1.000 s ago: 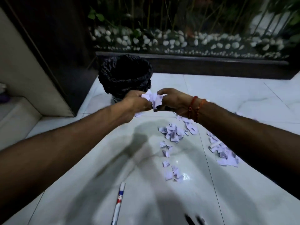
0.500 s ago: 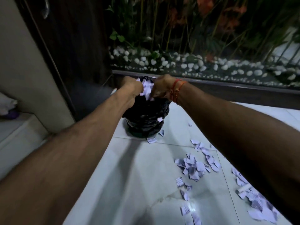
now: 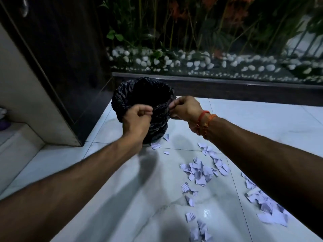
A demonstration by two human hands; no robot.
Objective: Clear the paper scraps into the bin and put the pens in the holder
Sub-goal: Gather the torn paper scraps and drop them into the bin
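Only darkness inside the black-lined bin (image 3: 120, 102), paper scraps (image 3: 199, 172) just beside

L hand (image 3: 138, 117) is hovering w/ fingers curled, nothing visible in it, in front of the black-lined bin (image 3: 122, 100), R hand (image 3: 186, 109) is curling at the rim just beside it (pinching liner or not, can't tell), & paper scraps (image 3: 199, 172) are lying on the floor (image 3: 262, 119) below the R forearm.

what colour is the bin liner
Black: the crinkled, glossy bin liner shows best in the head view.
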